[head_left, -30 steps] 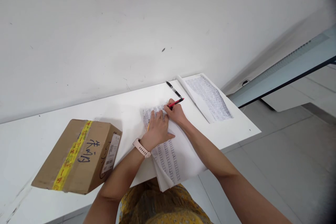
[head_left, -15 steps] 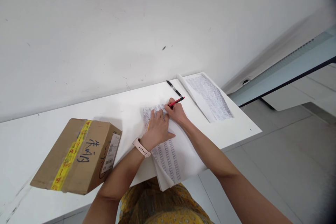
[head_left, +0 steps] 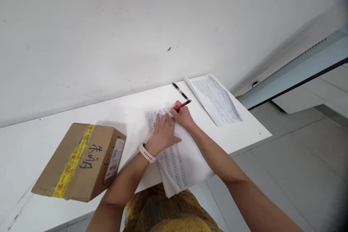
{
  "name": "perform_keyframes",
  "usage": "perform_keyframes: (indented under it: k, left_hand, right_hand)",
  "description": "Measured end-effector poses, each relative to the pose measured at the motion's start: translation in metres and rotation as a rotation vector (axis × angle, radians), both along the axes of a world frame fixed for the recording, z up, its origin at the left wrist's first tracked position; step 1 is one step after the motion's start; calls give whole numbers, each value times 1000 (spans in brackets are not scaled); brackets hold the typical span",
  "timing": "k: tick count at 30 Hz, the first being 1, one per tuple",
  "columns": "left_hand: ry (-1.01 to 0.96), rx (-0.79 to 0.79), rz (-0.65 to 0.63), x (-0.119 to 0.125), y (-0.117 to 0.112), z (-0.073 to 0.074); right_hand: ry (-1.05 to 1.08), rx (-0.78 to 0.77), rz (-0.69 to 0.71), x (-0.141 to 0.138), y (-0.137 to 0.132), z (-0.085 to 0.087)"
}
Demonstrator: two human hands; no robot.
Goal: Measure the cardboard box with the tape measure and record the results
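Observation:
My right hand (head_left: 182,114) is closed around a red and black pen (head_left: 182,105), its lower end resting at the top of a written sheet. Beneath both hands lies a stack of paper (head_left: 174,168) covered in columns of small writing, its front edge hanging past the table edge. My left hand (head_left: 164,131) lies flat on these papers with its fingers spread, just left of the right hand. A pale pink watch band (head_left: 146,153) circles my left wrist. Something small and yellow is partly hidden under the left hand.
A taped cardboard box (head_left: 78,159) stands on the white table (head_left: 130,116) beside my left forearm. Toward the wall (head_left: 136,25) lies a black pen (head_left: 179,91). Farther right is another written sheet (head_left: 217,98). The table ends at the right, with tiled floor (head_left: 293,159) beyond.
The view has shifted very slightly. Both hands, the pen and the papers look the same as before.

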State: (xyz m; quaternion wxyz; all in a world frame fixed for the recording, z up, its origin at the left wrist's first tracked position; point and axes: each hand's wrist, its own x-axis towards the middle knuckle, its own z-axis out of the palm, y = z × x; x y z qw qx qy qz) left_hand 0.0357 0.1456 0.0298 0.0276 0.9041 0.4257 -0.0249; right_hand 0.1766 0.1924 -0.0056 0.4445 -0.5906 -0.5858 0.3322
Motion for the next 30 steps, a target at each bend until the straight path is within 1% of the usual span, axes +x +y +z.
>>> perform_keyframes:
  k: [18,30]
  left_hand:
    - [3,1,6,0,0,-2]
    - [-6,-17,6,0,0,-1]
  right_hand:
    - [-78,-4,-31,0,1,1]
    - [-52,-18,-52,0,-1,5]
